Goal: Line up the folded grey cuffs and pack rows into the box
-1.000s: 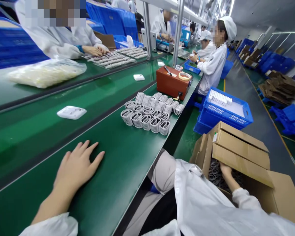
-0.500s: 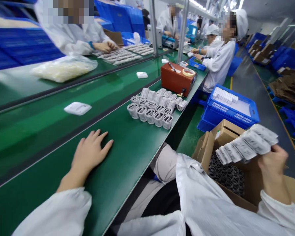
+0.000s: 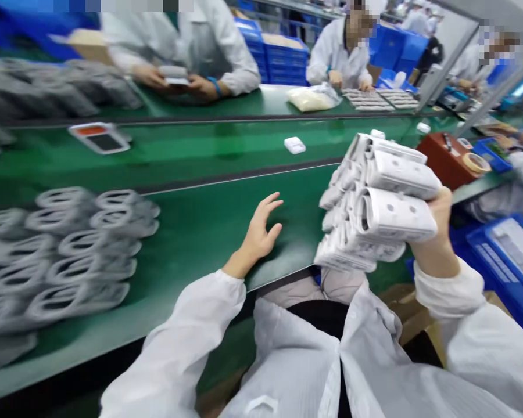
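My right hand point(image 3: 436, 215) grips a stack of rolled white cuffs point(image 3: 401, 209) by its right side. The stack is raised over the front edge of the green bench point(image 3: 209, 244), and several cuffs lie together in it. My left hand point(image 3: 261, 227) holds nothing; its fingers are apart, over the bench and left of the stack. Rows of grey looped cuffs point(image 3: 82, 261) stand on the bench at the left, blurred by motion. Most of my right fingers are hidden behind the stack.
On the conveyor strip lie a white device with a dark screen point(image 3: 104, 139) and a small white piece point(image 3: 294, 145). A brown-red box point(image 3: 453, 154) with a tape roll point(image 3: 476, 162) stands at right. A co-worker's hands point(image 3: 200, 87) hold a small device opposite. Blue crate point(image 3: 509, 261) at lower right.
My right hand has brought the cuff stack up from above the cardboard box to the bench. The view has turned left, bringing the grey cuffs into sight. My left hand stays open.
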Tool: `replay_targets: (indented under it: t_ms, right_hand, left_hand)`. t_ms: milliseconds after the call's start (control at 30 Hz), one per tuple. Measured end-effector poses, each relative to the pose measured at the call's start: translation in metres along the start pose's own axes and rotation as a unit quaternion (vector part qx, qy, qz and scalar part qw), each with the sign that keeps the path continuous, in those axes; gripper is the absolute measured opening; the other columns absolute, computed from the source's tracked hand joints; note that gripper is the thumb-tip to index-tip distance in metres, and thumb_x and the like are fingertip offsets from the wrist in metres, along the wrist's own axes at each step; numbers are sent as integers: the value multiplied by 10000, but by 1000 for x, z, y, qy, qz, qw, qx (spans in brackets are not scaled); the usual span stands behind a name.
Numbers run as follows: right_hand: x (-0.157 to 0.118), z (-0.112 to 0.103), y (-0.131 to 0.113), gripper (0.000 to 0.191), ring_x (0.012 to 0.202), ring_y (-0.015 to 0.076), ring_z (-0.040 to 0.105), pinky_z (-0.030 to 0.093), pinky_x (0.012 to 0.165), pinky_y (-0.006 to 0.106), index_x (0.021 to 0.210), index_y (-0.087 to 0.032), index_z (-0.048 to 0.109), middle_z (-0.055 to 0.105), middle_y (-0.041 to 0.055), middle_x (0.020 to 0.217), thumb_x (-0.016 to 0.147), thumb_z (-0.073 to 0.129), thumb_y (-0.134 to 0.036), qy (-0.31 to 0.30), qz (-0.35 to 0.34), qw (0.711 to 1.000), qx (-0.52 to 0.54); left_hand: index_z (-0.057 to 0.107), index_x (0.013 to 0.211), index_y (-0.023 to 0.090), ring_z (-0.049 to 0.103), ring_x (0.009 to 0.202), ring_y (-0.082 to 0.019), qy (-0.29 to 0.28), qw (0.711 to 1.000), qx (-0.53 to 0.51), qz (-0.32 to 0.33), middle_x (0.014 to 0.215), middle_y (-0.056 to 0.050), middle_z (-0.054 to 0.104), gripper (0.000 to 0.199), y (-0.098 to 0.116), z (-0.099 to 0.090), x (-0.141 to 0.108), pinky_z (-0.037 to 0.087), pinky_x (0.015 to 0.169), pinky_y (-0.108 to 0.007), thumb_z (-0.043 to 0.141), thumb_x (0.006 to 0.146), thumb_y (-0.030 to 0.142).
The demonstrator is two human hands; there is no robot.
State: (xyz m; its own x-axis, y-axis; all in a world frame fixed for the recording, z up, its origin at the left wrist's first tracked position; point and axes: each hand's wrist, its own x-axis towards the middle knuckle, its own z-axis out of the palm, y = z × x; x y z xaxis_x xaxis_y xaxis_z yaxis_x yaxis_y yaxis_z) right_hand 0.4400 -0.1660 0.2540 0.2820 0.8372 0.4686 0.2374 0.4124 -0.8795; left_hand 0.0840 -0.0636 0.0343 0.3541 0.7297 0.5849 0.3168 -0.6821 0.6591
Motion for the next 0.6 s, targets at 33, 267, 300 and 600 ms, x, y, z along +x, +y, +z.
replay_targets:
  t_ms: [33,267,300,600]
  right_hand:
    - [13,29,18,478,946,346,882,766,911,499,872,-288,934,878,20,893,568,1156,-582,-10,-8,999,44]
    - [21,113,148,459,945,221,838,735,939,375,989,-275,877,900,18,1085,606,1107,-382,-91,226,941,235]
    - [17,107,163,447,914,221,827,735,919,382,992,-266,854,895,15,1054,605,1071,-323,-118,279,924,232]
    - [13,46,212,279,1130,259,810,618,1280,523,971,-274,701,849,22,1114,705,782,-301,-128,408,874,232]
  left_hand:
    - [566,1684,276,553,1711,-417,28,1000,-3,12,1823,-202,549,747,9,-11,-15,466,1413,-699,439,1146,778]
    - [539,1723,352,262,1854,-544,77,986,126,-79,1971,-190,253,1013,48,-22,-75,402,1432,-799,864,897,841]
    - [619,1651,327,263,1855,-540,70,982,149,-90,1941,-192,330,891,49,-16,-74,401,1434,-803,913,916,736]
    - [742,1384,263,686,1589,-380,92,982,155,-51,1688,-174,659,423,50,4,-60,629,1310,-635,909,1002,339]
